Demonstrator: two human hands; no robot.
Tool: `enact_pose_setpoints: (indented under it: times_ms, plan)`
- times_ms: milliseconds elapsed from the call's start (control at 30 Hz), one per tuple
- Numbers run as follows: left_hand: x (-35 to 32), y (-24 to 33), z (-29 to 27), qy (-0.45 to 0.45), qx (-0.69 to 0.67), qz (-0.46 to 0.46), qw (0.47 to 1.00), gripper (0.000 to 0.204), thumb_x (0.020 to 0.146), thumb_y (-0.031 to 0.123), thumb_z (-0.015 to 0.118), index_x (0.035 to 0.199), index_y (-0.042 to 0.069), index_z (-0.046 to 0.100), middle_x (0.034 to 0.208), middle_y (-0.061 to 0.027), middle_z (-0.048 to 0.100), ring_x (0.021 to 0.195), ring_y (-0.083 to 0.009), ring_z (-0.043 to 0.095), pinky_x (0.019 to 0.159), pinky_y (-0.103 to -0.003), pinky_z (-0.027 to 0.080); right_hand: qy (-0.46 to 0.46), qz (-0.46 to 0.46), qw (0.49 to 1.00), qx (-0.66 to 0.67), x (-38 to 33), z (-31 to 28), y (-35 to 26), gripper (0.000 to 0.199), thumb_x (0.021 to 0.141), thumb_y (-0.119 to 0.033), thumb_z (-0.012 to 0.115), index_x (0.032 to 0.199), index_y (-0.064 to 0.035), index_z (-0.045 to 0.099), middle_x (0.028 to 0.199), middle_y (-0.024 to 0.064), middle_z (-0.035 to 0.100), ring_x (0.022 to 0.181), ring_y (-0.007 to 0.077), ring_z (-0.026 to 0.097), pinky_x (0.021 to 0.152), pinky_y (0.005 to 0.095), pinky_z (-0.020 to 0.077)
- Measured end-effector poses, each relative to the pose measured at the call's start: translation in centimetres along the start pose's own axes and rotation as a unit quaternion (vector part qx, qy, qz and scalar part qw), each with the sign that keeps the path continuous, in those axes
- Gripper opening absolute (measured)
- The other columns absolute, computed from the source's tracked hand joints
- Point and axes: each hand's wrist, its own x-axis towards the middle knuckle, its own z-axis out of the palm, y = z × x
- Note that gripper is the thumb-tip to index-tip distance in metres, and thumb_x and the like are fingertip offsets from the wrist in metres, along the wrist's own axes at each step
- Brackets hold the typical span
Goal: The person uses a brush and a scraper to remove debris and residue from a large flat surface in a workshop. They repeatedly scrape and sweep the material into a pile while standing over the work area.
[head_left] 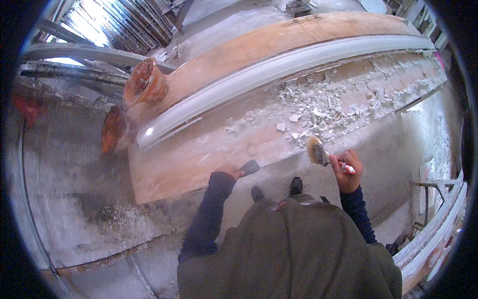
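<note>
My right hand grips a paintbrush with tan bristles and a red-and-white handle. Its bristles are at the near edge of a long worktable, just below a spread of broken white plaster flakes. Closed around a scraper is my left hand; the grey scraper blade points right along the same edge, and its handle is mostly hidden in the fingers. Beyond the flakes, a long white moulding strip lies lengthwise on the table.
Two orange, plaster-smeared tubs stand at the table's left end. Long wooden beams are behind them. At the lower right is a rack with long white pieces. Dusty floor surrounds the table.
</note>
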Motion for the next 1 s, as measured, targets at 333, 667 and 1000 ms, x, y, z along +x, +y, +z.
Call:
enact_pose_setpoints:
  times_ms: [333,667,1000]
  plan:
    - [1.3,-0.7,1.9,0.031,0.042,0.007,0.999,0.043,0.079,0.044,0.050,0.086,0.004,0.064,0.085,-0.0192,0.061,0.082,-0.0332,0.058,0.074,-0.042,0.044,-0.028,-0.017,0.999,0.007,0.8,0.8,-0.5,0.016,0.069,-0.005,0.068,0.064,-0.0035,0.054,0.061,0.0090,0.051,0.053,0.0229,0.051,0.048,0.0304,0.0396]
    - [2.3,1.5,2.1,0.003,-0.044,0.073,0.996,0.041,0.078,0.043,0.052,0.089,0.005,0.063,0.085,-0.0192,0.061,0.084,-0.0334,0.058,0.075,-0.041,0.043,-0.020,-0.027,0.999,0.009,1.0,1.4,-0.3,0.016,0.069,-0.006,0.069,0.064,-0.0037,0.054,0.061,0.0088,0.051,0.052,0.0222,0.052,0.047,0.0302,0.0396]
    - [-2.2,-3.7,0.9,-0.025,-0.121,0.047,0.991,0.041,0.077,0.045,0.056,0.081,0.004,0.062,0.073,-0.0147,0.061,0.067,-0.0265,0.059,0.063,-0.036,0.045,-0.043,0.003,0.998,0.042,0.8,1.1,-0.1,0.016,0.069,-0.006,0.069,0.064,-0.0029,0.054,0.060,0.0082,0.050,0.056,0.0215,0.051,0.050,0.0297,0.0394]
